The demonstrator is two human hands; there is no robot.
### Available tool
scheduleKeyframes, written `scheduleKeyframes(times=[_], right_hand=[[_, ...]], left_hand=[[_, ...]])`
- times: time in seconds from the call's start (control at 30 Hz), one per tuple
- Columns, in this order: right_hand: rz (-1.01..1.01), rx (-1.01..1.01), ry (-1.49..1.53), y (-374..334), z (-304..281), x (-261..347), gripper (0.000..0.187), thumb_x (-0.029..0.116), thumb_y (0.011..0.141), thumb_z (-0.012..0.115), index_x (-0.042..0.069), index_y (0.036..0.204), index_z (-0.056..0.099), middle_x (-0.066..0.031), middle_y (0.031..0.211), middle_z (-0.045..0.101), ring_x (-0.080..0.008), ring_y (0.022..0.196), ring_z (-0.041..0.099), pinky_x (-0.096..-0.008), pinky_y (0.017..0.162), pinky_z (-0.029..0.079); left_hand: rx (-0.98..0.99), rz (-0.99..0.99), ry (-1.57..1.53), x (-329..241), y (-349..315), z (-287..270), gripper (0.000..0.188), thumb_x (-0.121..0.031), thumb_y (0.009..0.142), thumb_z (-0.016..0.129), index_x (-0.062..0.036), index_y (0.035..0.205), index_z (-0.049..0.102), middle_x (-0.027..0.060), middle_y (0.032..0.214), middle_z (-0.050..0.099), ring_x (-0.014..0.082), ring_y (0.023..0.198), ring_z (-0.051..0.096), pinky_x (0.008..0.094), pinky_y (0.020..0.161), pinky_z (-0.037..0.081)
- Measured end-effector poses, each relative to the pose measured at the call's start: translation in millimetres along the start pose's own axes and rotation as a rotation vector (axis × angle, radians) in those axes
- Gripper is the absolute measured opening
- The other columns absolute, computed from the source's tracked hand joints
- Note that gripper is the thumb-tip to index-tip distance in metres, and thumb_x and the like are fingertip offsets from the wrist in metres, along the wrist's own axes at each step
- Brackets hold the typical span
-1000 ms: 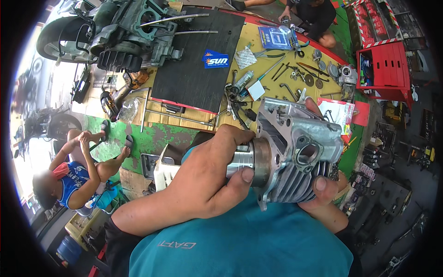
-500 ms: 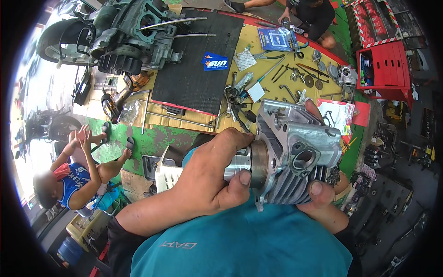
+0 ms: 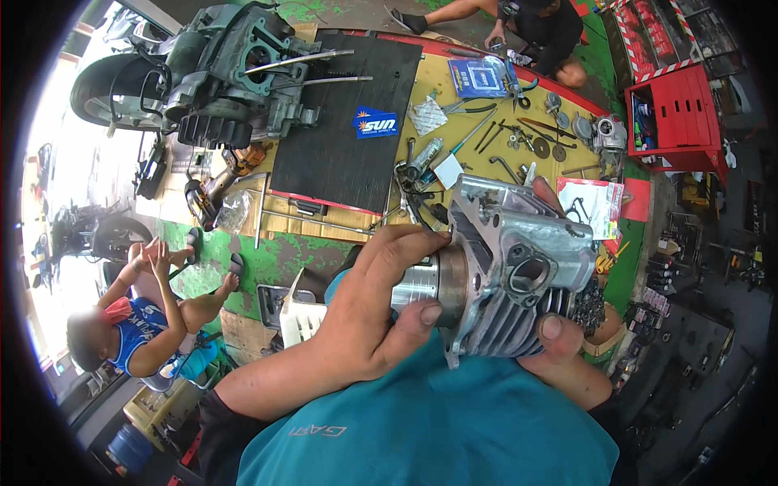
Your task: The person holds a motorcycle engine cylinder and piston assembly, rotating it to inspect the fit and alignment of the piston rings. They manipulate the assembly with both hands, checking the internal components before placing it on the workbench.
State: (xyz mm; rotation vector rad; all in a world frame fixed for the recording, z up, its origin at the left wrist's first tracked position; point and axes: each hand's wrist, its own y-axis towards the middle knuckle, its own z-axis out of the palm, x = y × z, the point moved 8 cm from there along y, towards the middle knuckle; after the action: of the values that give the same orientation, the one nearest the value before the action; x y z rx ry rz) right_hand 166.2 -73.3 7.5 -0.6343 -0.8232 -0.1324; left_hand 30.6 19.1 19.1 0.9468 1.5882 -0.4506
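Note:
A grey finned engine cylinder (image 3: 527, 243) is held sideways in front of my chest, its sleeve pointing left. My right hand (image 3: 563, 340) grips its right end, thumb on the near fins and a fingertip showing on the far side. A shiny piston (image 3: 409, 285) with grooves round it sits at the mouth of the sleeve (image 3: 454, 283), in line with it. Closed round the piston is my left hand (image 3: 356, 304), thumb on the near side and index fingertip reaching the cylinder's flange. How deep the piston lies in the sleeve is hidden.
Beyond my hands, a work surface (image 3: 478, 174) carries loose tools, bolts and gaskets. An engine (image 3: 243, 81) with two long studs stands at the far left by a black ribbed mat (image 3: 340, 162). One person (image 3: 146, 324) sits at left; another (image 3: 551, 32) crouches at the far side.
My view has shifted slightly. More of the piston's grooved side shows between my left thumb and fingers. The cylinder stays in nearly the same place, and both hands keep their grip.

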Motion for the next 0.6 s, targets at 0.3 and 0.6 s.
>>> scheduleKeyframes(times=[0.3, 0.6], right_hand=[[-0.063, 0.000, 0.003, 6, 3, 3, 0.119, 0.036, 0.063, 0.079, 0.010, 0.159, 0.015, -0.0175, 0.149, 0.040, -0.0343, 0.140, 0.042, -0.0484, 0.118, 0.034], [-0.121, 0.008, 0.001, 9, 11, 10, 0.121, 0.036, 0.062, 0.080, 0.013, 0.160, 0.014, -0.0167, 0.149, 0.039, -0.0339, 0.141, 0.041, -0.0481, 0.119, 0.034]], left_hand=[[-0.067, 0.034, -0.019, 5, 4, 4, 0.050, -0.028, 0.097, 0.054, 0.0066, 0.133, 0.048, 0.0278, 0.130, 0.054, 0.0429, 0.121, 0.055, 0.0456, 0.104, 0.043], [-0.088, 0.070, -0.064, 8, 6, 6, 0.051, -0.032, 0.099, 0.051, 0.0068, 0.131, 0.048, 0.0276, 0.128, 0.054, 0.0426, 0.119, 0.056, 0.0456, 0.103, 0.043]])
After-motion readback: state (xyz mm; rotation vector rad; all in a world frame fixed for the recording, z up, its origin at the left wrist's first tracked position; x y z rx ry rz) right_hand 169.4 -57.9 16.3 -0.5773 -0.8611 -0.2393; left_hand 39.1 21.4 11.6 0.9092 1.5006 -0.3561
